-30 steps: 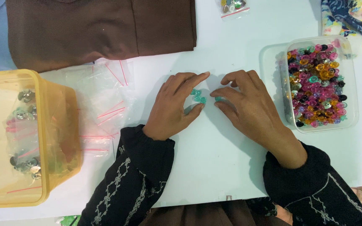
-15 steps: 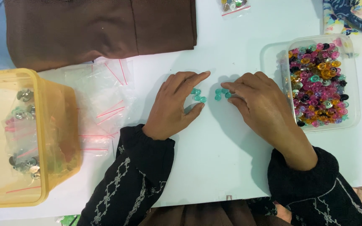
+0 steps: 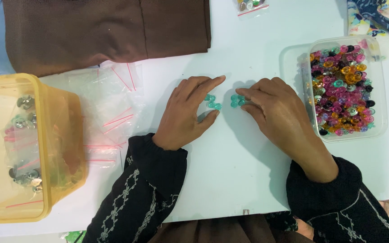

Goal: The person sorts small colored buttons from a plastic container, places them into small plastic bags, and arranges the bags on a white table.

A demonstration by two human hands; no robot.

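Note:
Several small teal buttons (image 3: 212,102) lie on the white table under my left hand (image 3: 189,111), which rests palm down with fingers spread, index finger stretched out past them. A second little cluster of teal buttons (image 3: 236,101) sits just to the right, touched by the fingertips of my right hand (image 3: 273,108). That hand also lies flat on the table. Both arms wear black embroidered sleeves. Neither hand grips anything.
A clear tub (image 3: 382,85) of mixed coloured buttons stands at the right. Small clear zip bags with red strips (image 3: 109,108) lie left of my hands. A yellow tub (image 3: 64,148) holding bagged buttons sits far left. Brown cloth (image 3: 109,31) lies at the back.
My right hand has slid rightward, drawing a few teal buttons away from the group under my left hand. The left hand has barely moved.

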